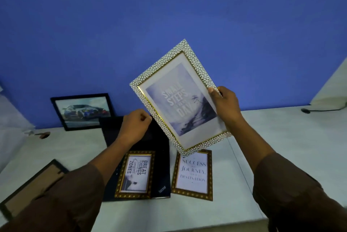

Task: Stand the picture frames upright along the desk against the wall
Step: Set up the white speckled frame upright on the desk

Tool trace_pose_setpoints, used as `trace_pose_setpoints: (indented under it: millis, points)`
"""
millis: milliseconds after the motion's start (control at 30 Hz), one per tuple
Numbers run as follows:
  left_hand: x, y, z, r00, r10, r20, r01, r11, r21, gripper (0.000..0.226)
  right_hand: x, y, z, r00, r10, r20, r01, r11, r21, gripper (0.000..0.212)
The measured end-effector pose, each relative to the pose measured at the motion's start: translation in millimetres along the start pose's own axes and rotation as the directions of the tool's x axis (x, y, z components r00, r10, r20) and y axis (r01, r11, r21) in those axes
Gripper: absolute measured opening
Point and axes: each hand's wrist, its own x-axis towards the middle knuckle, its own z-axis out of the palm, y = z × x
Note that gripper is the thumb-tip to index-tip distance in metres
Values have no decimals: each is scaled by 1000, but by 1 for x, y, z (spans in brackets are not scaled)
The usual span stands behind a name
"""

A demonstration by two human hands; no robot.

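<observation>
Blue wall (131,25) loomed behind the pale desk (281,137), where the black car-photo frame (82,111) already leaned upright at the left. The white pebbled frame (178,96) hung in the air, long axis tilted up toward the wall and leaning left. The right hand (225,104) pinched its right edge, nearest the bare stretch of wall; the left hand (135,126) was curled loosely, holding nothing, just beside the frame's lower-left edge.
</observation>
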Motion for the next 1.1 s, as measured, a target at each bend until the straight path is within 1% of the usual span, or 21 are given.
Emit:
trace_pose_setpoints:
  millis: [67,100,200,267,400,500,600,667,767,867,900,1000,1033,1100]
  points:
    - [18,0,11,995,-73,62,79,993,-93,14,13,9,-5,998,61,-8,-60,996,66,44]
    - [28,1,16,992,-83,100,96,986,-137,15,20,14,-7,996,85,-12,-84,991,102,44]
    - [62,14,34,986,-22,165,61,970,-234,9,43,26,-13,992,127,-23,-120,973,199,40]
    - [82,27,43,978,-19,206,83,948,-306,10,55,30,-17,991,128,-30,-119,972,202,37]
    - [118,48,61,966,-14,259,96,946,-310,25,80,53,-16,987,141,-74,-122,968,218,39]
    - [140,55,72,952,-12,305,100,956,-276,27,98,77,-10,982,170,-80,-149,964,220,40]
    - [160,59,91,941,-10,338,104,960,-262,26,122,104,-3,981,186,-53,-176,971,161,39]
    - [169,62,102,939,-12,345,108,959,-262,29,138,124,1,991,133,-18,-131,990,60,40]
    - [187,62,121,932,-55,358,145,963,-229,32,168,155,12,995,70,68,-62,990,-124,42]
    - [211,56,143,926,-100,363,192,955,-227,33,203,181,25,985,53,162,-17,976,-215,37]
    - [219,50,150,925,-116,361,206,954,-219,38,213,188,30,980,50,190,-3,972,-236,35]
    - [260,-3,186,904,-233,358,305,939,-160,58,241,201,43,962,34,270,50,953,-298,23]
    - [274,-26,200,894,-281,350,343,930,-130,60,249,205,47,956,36,293,59,950,-308,23]
    - [292,-53,221,880,-349,322,397,913,-94,57,262,215,55,939,58,338,60,943,-328,30]
